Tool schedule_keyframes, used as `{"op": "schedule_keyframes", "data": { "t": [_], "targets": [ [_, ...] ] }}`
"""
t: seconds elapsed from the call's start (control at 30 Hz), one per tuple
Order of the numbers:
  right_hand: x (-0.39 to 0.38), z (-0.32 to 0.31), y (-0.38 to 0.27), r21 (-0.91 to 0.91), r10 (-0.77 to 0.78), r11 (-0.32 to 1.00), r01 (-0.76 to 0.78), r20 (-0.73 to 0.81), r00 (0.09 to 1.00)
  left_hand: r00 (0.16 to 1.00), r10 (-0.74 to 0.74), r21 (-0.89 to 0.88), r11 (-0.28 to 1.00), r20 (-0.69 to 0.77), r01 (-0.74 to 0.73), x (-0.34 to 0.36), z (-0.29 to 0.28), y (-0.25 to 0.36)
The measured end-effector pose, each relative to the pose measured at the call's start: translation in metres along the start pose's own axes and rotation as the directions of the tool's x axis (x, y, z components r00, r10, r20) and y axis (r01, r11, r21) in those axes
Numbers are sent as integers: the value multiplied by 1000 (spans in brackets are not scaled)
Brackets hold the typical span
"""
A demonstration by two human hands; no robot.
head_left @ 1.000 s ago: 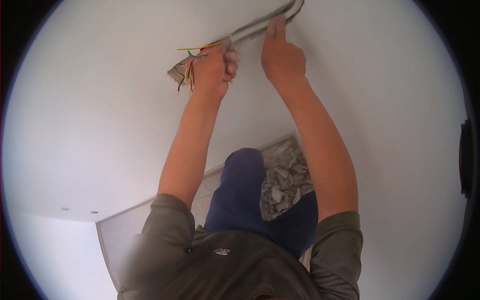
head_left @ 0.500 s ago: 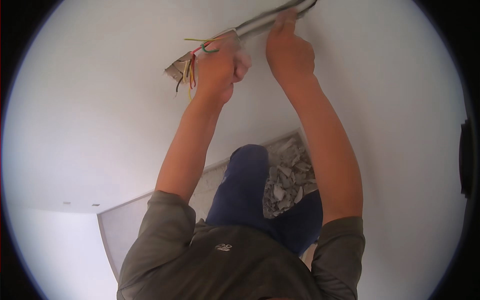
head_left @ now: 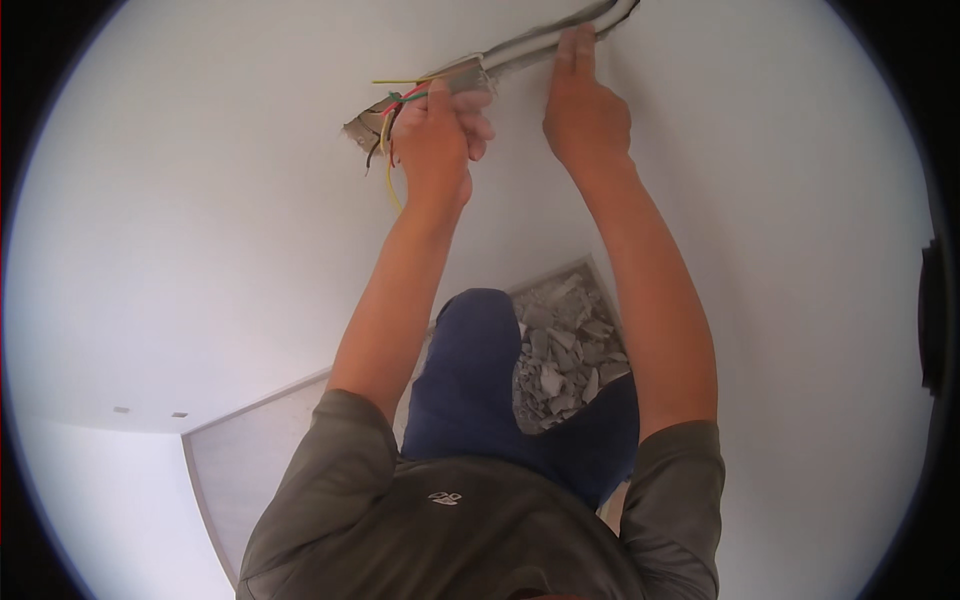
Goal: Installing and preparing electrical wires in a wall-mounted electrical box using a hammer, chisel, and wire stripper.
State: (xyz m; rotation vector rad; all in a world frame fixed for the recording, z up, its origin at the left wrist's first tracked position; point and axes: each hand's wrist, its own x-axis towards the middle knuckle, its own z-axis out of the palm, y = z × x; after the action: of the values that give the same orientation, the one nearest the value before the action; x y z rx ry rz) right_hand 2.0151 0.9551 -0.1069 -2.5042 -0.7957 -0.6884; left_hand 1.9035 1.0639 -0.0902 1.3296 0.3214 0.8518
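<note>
Left hand has loosened, uncovering more electrical box; half-curled by coloured wires, pinch unclear. Right hand, two fingers straight and together, grip hidden, meets white conduit in its groove; even pressure should seat it.

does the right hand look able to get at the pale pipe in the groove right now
Very likely yes: two extended fingers of the right hand are up at the pale pipe, with nothing visible in between.
</note>
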Motion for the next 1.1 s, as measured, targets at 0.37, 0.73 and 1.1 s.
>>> {"op": "schedule_keyframes", "data": {
  "t": [0.37, 0.73, 1.1],
  "targets": [
    [-9, -9, 2, 241, 51, 969, -53, 14, 999, 989, -144, -226, 963, 35, 148, -9, 5, 20],
    [3, -14, -3, 227, 120, 968, -110, -27, 992, 957, -213, -245, 935, 197, 258, -2, -5, 16],
    [-11, -21, 13, 257, -38, 963, 76, -151, 988, 942, -251, -404, 856, 222, 323, -19, -21, 28]
  ]
}}
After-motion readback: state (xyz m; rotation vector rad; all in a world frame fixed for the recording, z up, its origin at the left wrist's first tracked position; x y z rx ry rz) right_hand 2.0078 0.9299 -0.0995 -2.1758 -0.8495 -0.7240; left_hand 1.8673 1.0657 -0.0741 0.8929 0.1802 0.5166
